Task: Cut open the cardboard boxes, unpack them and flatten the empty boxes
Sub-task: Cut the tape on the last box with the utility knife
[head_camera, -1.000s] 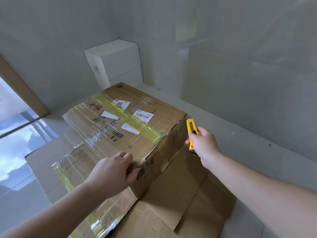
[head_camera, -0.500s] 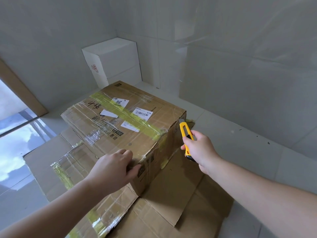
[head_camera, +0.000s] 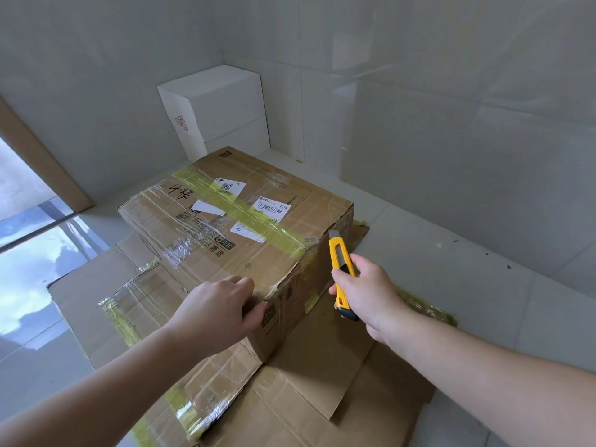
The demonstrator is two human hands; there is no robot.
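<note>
A sealed brown cardboard box with yellow-green and clear tape and white labels stands on flattened cardboard on the floor. My left hand rests on the box's near top corner, fingers curled over the edge. My right hand grips a yellow utility knife beside the box's right side. Its blade points up, with the tip close to the box's top right edge near the yellow tape.
A white box stands in the far corner against the grey tiled walls. A glossy floor panel reflecting sky and a brown door frame lie to the left. Bare tiled floor extends to the right of the box.
My right hand has brought the knife leftward, closer to the box's right side, and the blade tip now reaches near the top edge. My left hand has stayed on the corner.
</note>
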